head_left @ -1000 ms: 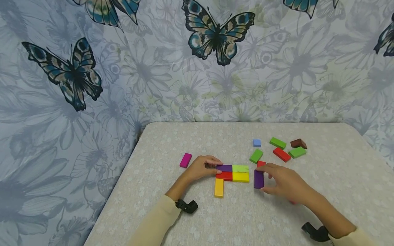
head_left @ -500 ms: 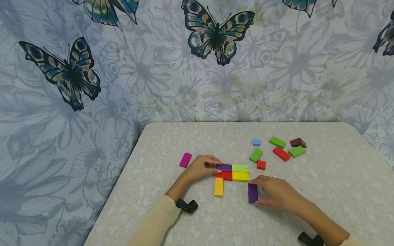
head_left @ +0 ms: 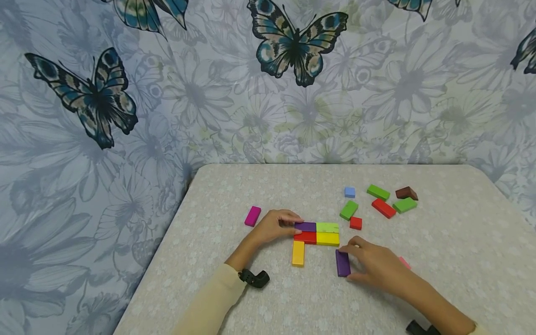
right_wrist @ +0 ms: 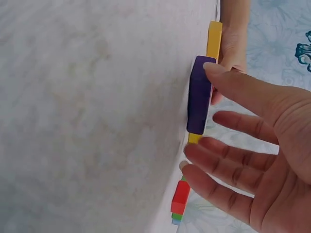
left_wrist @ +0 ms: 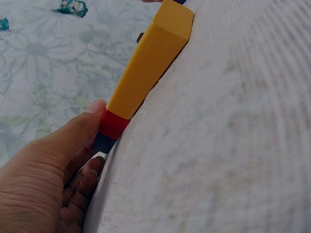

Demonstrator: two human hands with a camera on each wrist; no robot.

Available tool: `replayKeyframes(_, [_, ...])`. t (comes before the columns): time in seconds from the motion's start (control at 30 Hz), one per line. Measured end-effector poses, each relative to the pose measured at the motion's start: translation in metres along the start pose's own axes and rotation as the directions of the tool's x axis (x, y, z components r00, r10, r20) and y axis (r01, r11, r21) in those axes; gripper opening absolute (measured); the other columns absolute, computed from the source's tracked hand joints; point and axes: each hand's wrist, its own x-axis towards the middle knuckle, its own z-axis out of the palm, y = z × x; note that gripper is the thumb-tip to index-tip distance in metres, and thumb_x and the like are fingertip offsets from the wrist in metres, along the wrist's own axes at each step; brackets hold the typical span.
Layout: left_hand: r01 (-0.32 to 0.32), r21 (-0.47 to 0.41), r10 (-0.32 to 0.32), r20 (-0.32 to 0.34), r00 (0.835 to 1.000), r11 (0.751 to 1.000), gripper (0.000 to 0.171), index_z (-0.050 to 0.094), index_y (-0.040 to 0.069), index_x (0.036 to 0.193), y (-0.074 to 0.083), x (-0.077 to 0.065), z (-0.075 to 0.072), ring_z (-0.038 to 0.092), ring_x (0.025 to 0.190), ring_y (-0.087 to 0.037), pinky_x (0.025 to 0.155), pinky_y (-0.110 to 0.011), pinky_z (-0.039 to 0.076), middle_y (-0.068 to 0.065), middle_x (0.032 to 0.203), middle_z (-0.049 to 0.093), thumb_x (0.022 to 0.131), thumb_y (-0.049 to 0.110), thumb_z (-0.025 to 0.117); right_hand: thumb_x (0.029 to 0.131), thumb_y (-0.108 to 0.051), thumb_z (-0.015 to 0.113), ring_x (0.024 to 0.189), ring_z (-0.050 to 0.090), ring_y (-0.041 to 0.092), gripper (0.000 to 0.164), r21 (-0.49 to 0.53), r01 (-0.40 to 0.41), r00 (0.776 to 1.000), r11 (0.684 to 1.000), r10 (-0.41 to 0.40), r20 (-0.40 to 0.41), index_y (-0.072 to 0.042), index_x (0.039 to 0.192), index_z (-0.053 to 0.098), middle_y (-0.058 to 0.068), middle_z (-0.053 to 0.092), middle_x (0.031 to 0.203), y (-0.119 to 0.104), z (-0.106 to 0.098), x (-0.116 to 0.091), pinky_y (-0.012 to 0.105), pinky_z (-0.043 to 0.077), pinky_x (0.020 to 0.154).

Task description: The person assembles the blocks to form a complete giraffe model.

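My left hand (head_left: 273, 228) grips the left end of a flat group of blocks, its fingers at a purple block (head_left: 306, 226) and its thumb at a red block (head_left: 309, 238). A lime block (head_left: 327, 227) and a yellow block (head_left: 328, 239) adjoin them on the right. Below the red one, an amber block (head_left: 298, 254) extends toward me, touching it in the left wrist view. To the right of the group, my right hand (head_left: 377, 264) pinches a second purple block (head_left: 343, 263) between thumb and fingers, its long side pointing toward me. The two purple blocks are apart.
A magenta block (head_left: 252, 216) lies left of the group. Behind and right are a small blue block (head_left: 349, 192), a small red block (head_left: 356, 223), several green and red blocks, and a brown block (head_left: 406, 193). A pink piece (head_left: 404, 263) shows partly behind my right hand.
My right hand has carried the purple block nearer to me and slightly left, uncovering the small red block; in the last half second it barely shifts. My left hand stays in place.
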Motion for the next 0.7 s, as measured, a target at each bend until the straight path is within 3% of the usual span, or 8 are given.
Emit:
replayKeyframes(0.23, [0.003, 0.011, -0.003, 0.000, 1.000, 1.000, 0.034, 0.078, 0.021, 0.119, 0.000, 0.001, 0.001, 0.063, 0.101, -0.009, 0.085, -0.028, 0.052, 0.010, 0.114, 0.072, 0.085, 0.023, 0.084, 0.078, -0.031, 0.088, 0.093, 0.068, 0.015, 0.045, 0.031, 0.061, 0.998, 0.998, -0.061, -0.001, -0.018, 0.119, 0.076, -0.003, 0.072, 0.107, 0.003, 0.000, -0.001, 0.038, 0.059, 0.078])
replayKeyframes(0.7, [-0.020, 0.002, 0.020, 0.006, 1.000, 1.000, 0.034, 0.078, 0.019, 0.119, 0.000, 0.001, 0.000, 0.063, 0.101, -0.010, 0.086, -0.028, 0.052, 0.010, 0.114, 0.072, 0.086, 0.022, 0.084, 0.079, -0.031, 0.088, 0.092, 0.067, 0.015, 0.044, 0.016, 0.118, 0.993, 0.993, -0.118, -0.030, -0.021, 0.121, 0.077, -0.003, 0.071, 0.107, 0.002, 0.003, 0.009, 0.038, 0.058, 0.078])
